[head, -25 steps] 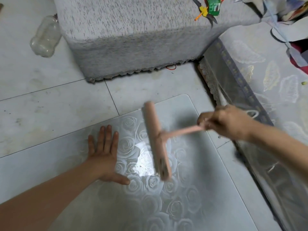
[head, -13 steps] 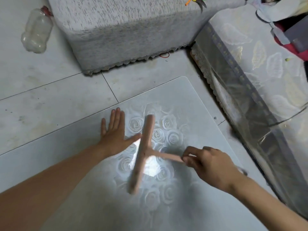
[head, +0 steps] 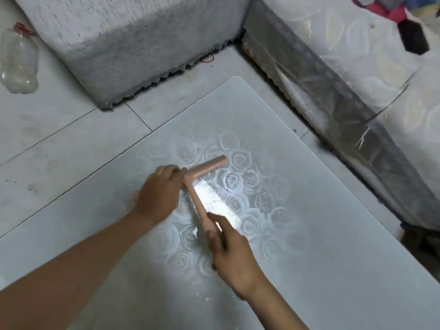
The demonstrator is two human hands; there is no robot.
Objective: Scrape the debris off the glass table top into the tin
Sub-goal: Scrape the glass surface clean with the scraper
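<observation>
pink scraper [head: 202,170]: laid on the rose-patterned glass table top [head: 309,234], near its middle.
right hand [head: 235,256]: clamped round the handle's end.
left hand [head: 158,194]: blurred, curled over the head's left end.
plastic bottle [head: 17,60]: laid on floor tiles, far left.

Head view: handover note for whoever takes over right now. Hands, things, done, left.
Hands: left hand lies over the left end of the pink scraper head, blurred, grip unclear; right hand pinches the handle's end.
Things: the scraper is over the rose pattern of the glass table top, by the glare. No tin in view.
Done: cannot tell; no debris pile shows.
Left: find the tin, scrape the debris into it.
</observation>
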